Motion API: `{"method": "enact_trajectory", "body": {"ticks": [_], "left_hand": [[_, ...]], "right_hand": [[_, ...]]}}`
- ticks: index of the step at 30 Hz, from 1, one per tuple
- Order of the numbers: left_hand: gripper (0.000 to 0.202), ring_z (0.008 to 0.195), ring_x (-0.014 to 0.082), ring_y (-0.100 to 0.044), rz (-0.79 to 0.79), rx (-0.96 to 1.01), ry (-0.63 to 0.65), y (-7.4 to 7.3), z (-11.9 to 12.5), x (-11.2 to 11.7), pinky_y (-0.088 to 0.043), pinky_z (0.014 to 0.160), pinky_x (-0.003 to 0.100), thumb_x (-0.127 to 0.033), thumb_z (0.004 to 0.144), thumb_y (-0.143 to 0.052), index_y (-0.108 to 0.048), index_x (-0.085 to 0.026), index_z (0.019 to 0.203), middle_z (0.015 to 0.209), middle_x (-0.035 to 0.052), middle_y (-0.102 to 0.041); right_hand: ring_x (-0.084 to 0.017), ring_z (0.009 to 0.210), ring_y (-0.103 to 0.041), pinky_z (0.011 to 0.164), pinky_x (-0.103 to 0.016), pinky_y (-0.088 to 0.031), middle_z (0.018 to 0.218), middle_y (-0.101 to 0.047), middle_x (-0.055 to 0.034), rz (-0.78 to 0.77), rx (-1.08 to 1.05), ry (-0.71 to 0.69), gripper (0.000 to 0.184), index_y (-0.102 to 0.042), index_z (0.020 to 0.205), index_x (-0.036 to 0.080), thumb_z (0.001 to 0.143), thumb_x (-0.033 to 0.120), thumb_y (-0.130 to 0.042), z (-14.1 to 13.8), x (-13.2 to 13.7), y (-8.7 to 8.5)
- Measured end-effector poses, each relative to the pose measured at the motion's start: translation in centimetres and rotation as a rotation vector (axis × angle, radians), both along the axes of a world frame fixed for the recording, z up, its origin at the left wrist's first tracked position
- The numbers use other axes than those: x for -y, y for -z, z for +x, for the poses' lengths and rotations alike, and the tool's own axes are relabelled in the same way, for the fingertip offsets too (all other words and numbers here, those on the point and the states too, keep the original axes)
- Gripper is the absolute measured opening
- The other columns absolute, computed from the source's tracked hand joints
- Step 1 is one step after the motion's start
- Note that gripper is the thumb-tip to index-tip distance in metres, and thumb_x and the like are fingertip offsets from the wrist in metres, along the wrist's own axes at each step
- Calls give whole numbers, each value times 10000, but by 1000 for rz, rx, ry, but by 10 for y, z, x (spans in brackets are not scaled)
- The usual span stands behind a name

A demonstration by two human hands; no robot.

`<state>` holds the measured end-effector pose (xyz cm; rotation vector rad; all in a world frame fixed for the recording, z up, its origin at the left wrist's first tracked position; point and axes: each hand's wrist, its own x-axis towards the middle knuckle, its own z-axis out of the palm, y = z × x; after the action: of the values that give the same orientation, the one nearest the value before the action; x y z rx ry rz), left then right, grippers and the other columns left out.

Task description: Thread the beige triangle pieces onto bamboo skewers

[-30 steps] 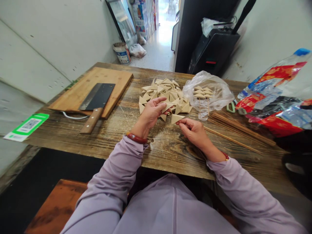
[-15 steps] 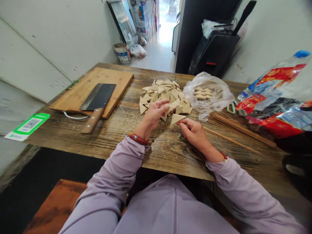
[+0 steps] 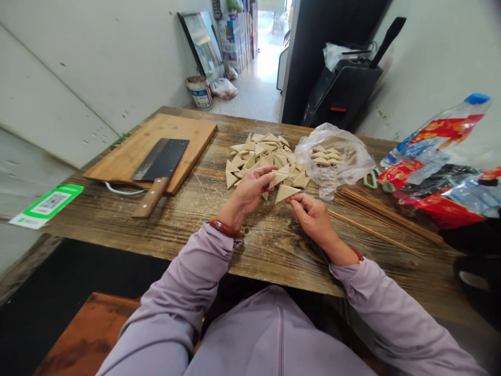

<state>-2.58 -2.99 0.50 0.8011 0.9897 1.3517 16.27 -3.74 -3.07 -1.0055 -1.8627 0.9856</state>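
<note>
My left hand (image 3: 250, 190) pinches a flat beige triangular piece (image 3: 278, 179), which looks like dried tofu, between thumb and fingers. Closed at its fingertips, my right hand (image 3: 312, 216) has a second beige triangle (image 3: 287, 194), held just below and to the right of the first. Whether a thin stick runs into that triangle I cannot make out. Behind both hands lies a heap of similar triangles (image 3: 266, 149) on the wooden table (image 3: 258, 250). Right of the heap, a clear plastic bag (image 3: 352, 156) bears threaded triangles (image 3: 326, 155) on thin sticks.
A bundle of bamboo skewers (image 3: 391, 214) lies to the right. On the left, a cleaver (image 3: 160, 162) rests on a cutting board (image 3: 117, 151). Green-handled scissors (image 3: 371, 179), a plastic bottle (image 3: 442, 130) and red wrappers (image 3: 442, 203) crowd the right side.
My left hand has brought its triangle into clearer view, tilted above the right one. The right hand has barely moved. The whole view has shifted slightly downward.
</note>
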Motion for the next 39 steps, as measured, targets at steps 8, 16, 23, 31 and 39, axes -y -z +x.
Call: {"method": "enact_trajectory", "body": {"ticks": [8, 16, 23, 31, 39], "left_hand": [[198, 656, 92, -595, -10, 34, -15, 8, 5, -1, -416, 584, 207, -320, 756, -793, -718, -137, 766, 751, 27, -691], [260, 578, 79, -462, 48, 56, -45, 9, 10, -1, -352, 560, 224, -333, 695, -818, -662, -136, 627, 606, -10, -576], [317, 576, 79, -406, 108, 48, -26, 10, 12, -1, -324, 574, 243, -369, 679, -827, -630, -135, 594, 575, -23, -513], [316, 590, 90, -404, 99, 8, -22, 15, 14, -1, -323, 588, 248, -394, 679, -824, -647, -139, 621, 588, -16, -522], [301, 585, 88, -382, 102, -35, -17, 10, 13, 0, -299, 580, 254, -358, 710, -787, -613, -138, 601, 587, -19, -476]], "right_hand": [[-110, 467, -445, 502, -251, -339, 528, -509, 51, 15, 20, 8, 234, -677, 876, 178, 905, 350, -521, 0, 3, -6], [-130, 531, -519, 528, -251, -377, 571, -571, 26, 66, 39, 18, 218, -676, 888, 186, 911, 338, -521, -1, 4, -6], [-145, 584, -580, 568, -262, -408, 633, -627, 3, 92, 33, 16, 217, -679, 890, 184, 916, 320, -512, -1, 3, -4], [-151, 596, -588, 596, -268, -426, 625, -623, 2, 99, 44, 39, 222, -675, 864, 186, 910, 325, -509, -3, 2, -5], [-154, 596, -578, 558, -259, -406, 590, -589, 11, 44, 30, 36, 247, -693, 894, 196, 912, 362, -512, -4, 2, -7]]}}
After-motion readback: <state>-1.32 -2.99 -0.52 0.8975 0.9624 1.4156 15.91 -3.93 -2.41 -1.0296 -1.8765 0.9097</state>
